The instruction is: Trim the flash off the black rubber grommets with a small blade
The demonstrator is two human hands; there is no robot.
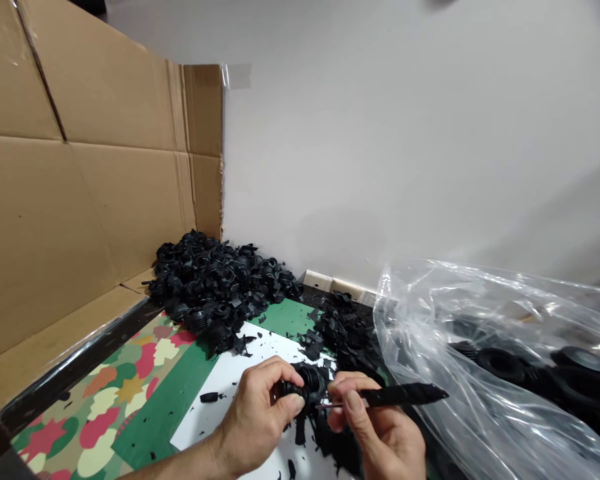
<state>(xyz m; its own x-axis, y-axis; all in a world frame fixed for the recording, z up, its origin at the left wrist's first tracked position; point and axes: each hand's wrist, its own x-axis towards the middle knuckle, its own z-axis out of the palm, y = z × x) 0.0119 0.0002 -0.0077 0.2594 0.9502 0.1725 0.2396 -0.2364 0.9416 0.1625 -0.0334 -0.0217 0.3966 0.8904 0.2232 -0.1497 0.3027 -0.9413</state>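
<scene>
My left hand (263, 407) is closed on a small black ribbed rubber boot (307, 385), pinched between thumb and fingers above the white sheet (205, 413). In my right hand (375, 420) is a thin knife (405, 396) with a black-wrapped handle, its handle end pointing right. The narrow blade reaches left to the boot's near side; whether it touches the rubber I cannot tell. Black rubber scraps lie under and around both hands.
A heap of black ribbed rubber boots (215, 280) sits at the back left, against a cardboard wall (105, 167). Black trimmings (347, 327) are piled right of centre. At right, a clear plastic bag (430, 333) holds larger black rubber parts. A patterned sheet (110, 400) lies left.
</scene>
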